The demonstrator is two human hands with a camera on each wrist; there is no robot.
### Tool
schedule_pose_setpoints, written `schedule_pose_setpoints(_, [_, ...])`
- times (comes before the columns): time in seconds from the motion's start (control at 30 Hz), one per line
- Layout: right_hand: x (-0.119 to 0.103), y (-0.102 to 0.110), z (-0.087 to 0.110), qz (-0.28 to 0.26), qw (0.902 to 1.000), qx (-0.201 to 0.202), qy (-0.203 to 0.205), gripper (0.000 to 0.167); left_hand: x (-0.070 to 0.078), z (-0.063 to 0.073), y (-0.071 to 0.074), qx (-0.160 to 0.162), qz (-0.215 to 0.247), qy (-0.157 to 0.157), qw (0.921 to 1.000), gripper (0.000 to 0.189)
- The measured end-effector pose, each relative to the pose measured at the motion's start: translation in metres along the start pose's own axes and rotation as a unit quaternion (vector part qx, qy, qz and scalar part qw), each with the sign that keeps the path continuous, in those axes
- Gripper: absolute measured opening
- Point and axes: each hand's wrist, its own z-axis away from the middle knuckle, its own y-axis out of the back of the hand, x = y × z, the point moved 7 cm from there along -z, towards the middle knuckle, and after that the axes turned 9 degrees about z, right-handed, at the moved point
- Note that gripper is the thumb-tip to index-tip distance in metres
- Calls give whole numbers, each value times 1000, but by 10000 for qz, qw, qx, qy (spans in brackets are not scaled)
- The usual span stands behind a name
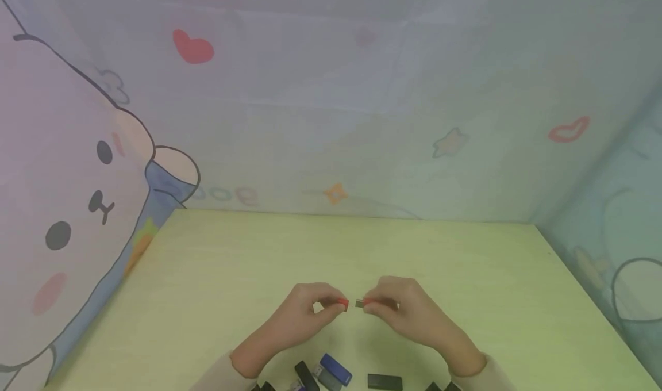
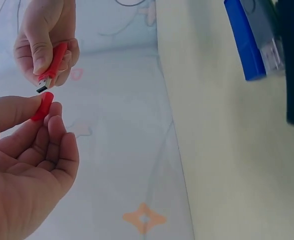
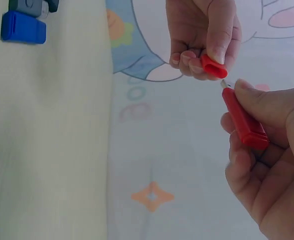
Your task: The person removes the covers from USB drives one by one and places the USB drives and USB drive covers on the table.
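My left hand (image 1: 305, 310) pinches a small red cap (image 3: 214, 67) between thumb and fingertips. In my right hand (image 1: 408, 307) is a red USB stick (image 3: 244, 120), gripped along its body with thumb and fingers. Its bare metal plug (image 2: 43, 85) points toward the cap's open end. In the head view a short gap shows between cap and plug, and both hands are raised over the middle of the table.
Near the front edge of the pale yellow-green table (image 1: 248, 253) lie a blue USB stick (image 1: 336, 369), a grey one (image 1: 328, 380) and a black one (image 1: 307, 375). A dark rectangular piece (image 1: 385, 382) lies to their right. A printed cloth (image 1: 310, 92) hangs behind.
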Motion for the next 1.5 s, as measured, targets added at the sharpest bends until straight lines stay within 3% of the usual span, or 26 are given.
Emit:
schedule_pose_setpoints(0.3, [16,16,-15,341,9983,427,-180,10,5,-8,22,33,-214,143,9997,12])
schedule_pose_setpoints(0.57, [25,19,-34,152,9982,137,-559,8,9,-15,39,210,-266,184,9993,12])
schedule_pose_setpoints(0.83, [29,22,-57,360,9972,232,-615,8,8,-28,57,395,-319,377,9980,12])
schedule_pose_setpoints(1.13, [38,21,-83,366,9927,265,-1115,12,11,-43,74,706,-261,425,9963,12])
schedule_pose_setpoints(1.5, [57,13,-106,181,9852,317,-1677,19,1,-58,92,1268,-353,457,9902,10])
